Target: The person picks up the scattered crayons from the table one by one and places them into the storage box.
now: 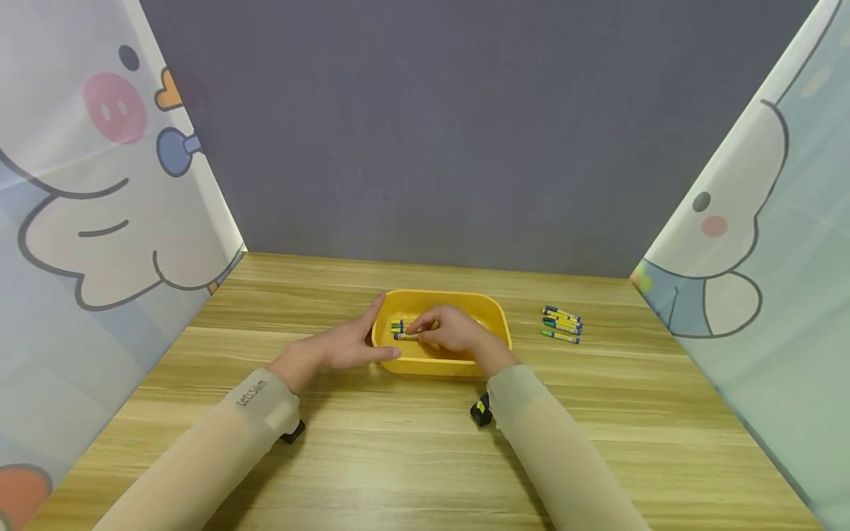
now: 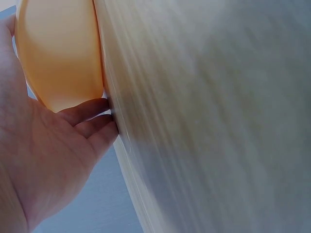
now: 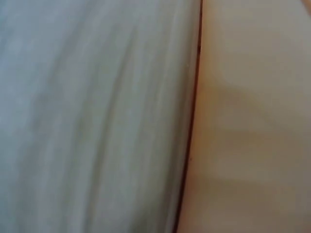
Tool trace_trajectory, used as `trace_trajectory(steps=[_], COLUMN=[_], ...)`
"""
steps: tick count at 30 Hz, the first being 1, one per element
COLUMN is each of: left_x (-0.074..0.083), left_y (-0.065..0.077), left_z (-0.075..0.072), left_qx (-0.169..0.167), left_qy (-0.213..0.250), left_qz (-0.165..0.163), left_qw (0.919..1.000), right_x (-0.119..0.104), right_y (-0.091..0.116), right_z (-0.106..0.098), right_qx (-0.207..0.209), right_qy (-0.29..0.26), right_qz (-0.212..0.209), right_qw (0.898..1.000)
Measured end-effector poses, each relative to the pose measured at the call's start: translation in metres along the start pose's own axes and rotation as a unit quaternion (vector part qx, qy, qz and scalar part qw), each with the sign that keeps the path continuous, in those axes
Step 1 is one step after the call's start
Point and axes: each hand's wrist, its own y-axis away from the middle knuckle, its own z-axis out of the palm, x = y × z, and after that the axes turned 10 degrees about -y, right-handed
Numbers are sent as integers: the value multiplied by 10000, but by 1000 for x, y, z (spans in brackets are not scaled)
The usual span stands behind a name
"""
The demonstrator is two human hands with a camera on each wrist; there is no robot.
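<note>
A yellow plastic bin (image 1: 441, 366) stands on the table. My left hand (image 1: 345, 345) rests against its left end, fingers nearly straight along the outer wall and thumb over the front corner. In the left wrist view, the left hand's (image 2: 53, 145) lower fingertips touch the table beside the bin (image 2: 63, 53). My right hand (image 1: 454, 328) reaches inside and pinches a crayon (image 1: 401, 336) near the bin's floor. Other small crayons (image 1: 397, 327) with green and blue ends lie just behind it. The right wrist view shows the bin's outer wall (image 3: 248, 145), but not the fingers.
Several crayons (image 1: 561, 321) with yellow wrappers lie on the wood-grain table (image 1: 398, 457) right of the bin. A dark grey panel (image 1: 425, 133) stands behind the table. Printed cartoon sheets (image 1: 99, 221) hang at both sides. A black wrist device (image 1: 481, 410) sits under the right sleeve.
</note>
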Motion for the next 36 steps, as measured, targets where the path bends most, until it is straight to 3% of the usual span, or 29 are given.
trace_trajectory(steps=[12, 27, 36], left_x=[-2, -1, 0], left_y=[0, -1, -1], left_z=[0, 1, 0], left_qx=[71, 46, -39], left_qy=[-59, 8, 73], left_qz=[38, 34, 1], left_qw=[10000, 10000, 10000], right_x=[1, -1, -10], right_y=[-5, -1, 13], right_z=[2, 2, -23], right_qx=[239, 264, 325], right_qy=[865, 385, 278], right_qz=[-322, -119, -309], right_qw=[9954, 9988, 9986])
